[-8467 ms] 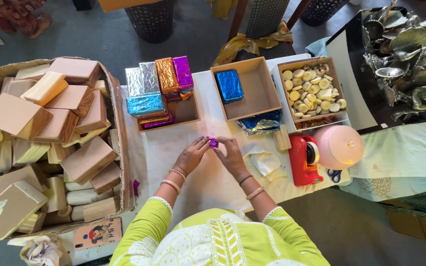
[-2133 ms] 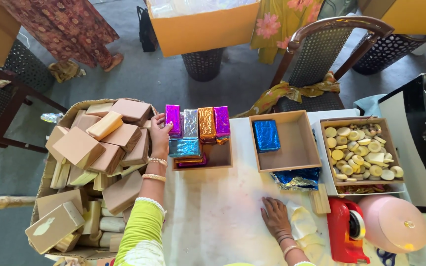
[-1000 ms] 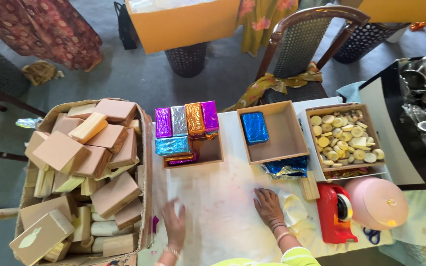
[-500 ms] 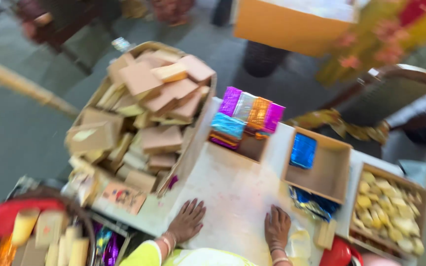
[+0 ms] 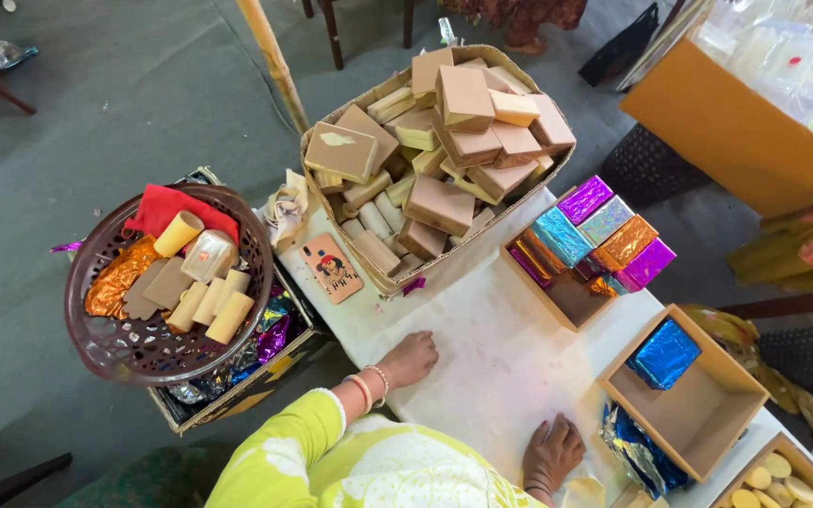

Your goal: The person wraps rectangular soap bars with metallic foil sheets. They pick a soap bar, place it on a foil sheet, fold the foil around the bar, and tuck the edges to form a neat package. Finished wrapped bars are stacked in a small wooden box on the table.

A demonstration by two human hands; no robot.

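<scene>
Both hands empty: left hand (image 5: 413,356) loosely curled, right hand (image 5: 553,450) spread flat on the white surface (image 5: 491,348). Nearest thing I note: blue foil sheets (image 5: 634,450), just beside right hand. Judged light, crinkly, tear-prone; lift by an edge.

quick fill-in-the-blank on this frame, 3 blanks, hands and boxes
1. Both hands, left hand and right hand, rest on the white ____.
2. The lone foil packet in the open wooden box is ____.
3. The round basket beside the table is coloured ____.

Missing words: table; blue; brown
</scene>
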